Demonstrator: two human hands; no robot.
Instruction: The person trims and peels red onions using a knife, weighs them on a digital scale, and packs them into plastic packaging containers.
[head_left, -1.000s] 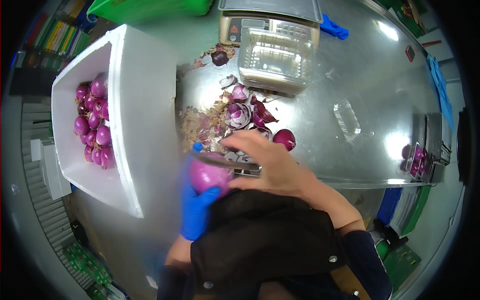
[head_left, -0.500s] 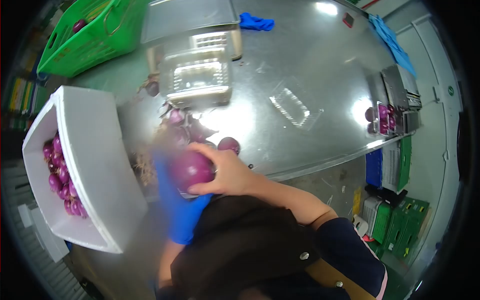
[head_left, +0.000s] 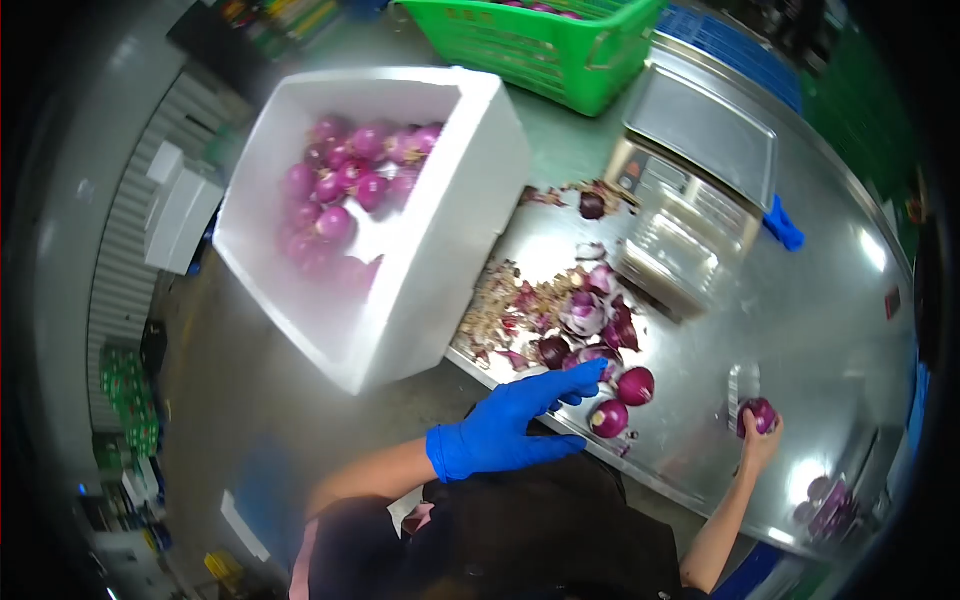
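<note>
My right hand (head_left: pixel 763 443), bare, is closed around a peeled red onion (head_left: pixel 756 413), low over the steel table at the right. The onion is at the near end of a clear plastic tray (head_left: pixel 741 383); whether it rests inside, I cannot tell. My left hand (head_left: pixel 515 425), in a blue glove, reaches over the table's front edge with its fingers stretched out and nothing in them. Just past its fingertips lie two smooth red onions, one (head_left: pixel 636 386) behind the other (head_left: pixel 609 419). More onions (head_left: pixel 583 313) sit beyond, beside a heap of dry skins (head_left: pixel 515 312).
A white foam box (head_left: pixel 478 190) of red onions stands at left, with a green basket (head_left: pixel 530 50) behind. Clear trays (head_left: pixel 668 245) sit by a scale (head_left: pixel 700 115). A blue glove (head_left: pixel 784 224) lies beyond; a filled tray (head_left: pixel 832 512) is at far right.
The view has swung left. My hands, together around an onion before, are now far apart. The right hand has carried an onion rightward to the clear tray; the left has let go.
</note>
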